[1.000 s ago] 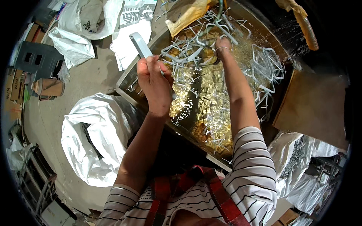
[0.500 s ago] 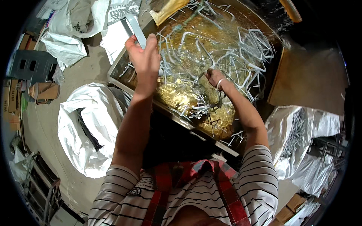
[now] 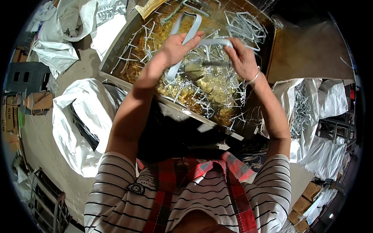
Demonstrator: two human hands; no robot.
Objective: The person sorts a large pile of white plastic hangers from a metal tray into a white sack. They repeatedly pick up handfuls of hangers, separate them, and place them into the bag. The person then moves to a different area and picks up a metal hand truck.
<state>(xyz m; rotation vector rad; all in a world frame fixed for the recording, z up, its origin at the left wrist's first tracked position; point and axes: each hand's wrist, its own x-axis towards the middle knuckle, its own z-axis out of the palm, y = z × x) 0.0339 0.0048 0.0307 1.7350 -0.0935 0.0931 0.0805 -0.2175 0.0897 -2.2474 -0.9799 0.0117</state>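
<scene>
My left hand (image 3: 176, 48) is closed around a light grey bent strip (image 3: 192, 31), folded in a narrow loop with one leg hanging below the fingers. To its right, my right hand (image 3: 243, 58) grips the end of another grey curved piece (image 3: 215, 42), which reaches toward my left fingers. Whether the two pieces touch is hard to tell. Both hands are above a metal tank (image 3: 116, 80) of yellowish, rippling water. Thin white branching plastic sticks (image 3: 147, 37) lie in it. Several grey bent frames (image 3: 244, 25) are heaped at the tank's far right.
Left of the tank, a white sack (image 3: 83, 116) with dark pieces stands on the floor. A brown board (image 3: 311, 54) rises at the right, and below it an open white sack (image 3: 301, 106) holds grey pieces. More white sacks (image 3: 58, 54) lie at the far left.
My right hand has come up from the water and now holds a grey curved piece. My left hand has moved right, bringing its strip over the tank. The whole view has shifted slightly.
</scene>
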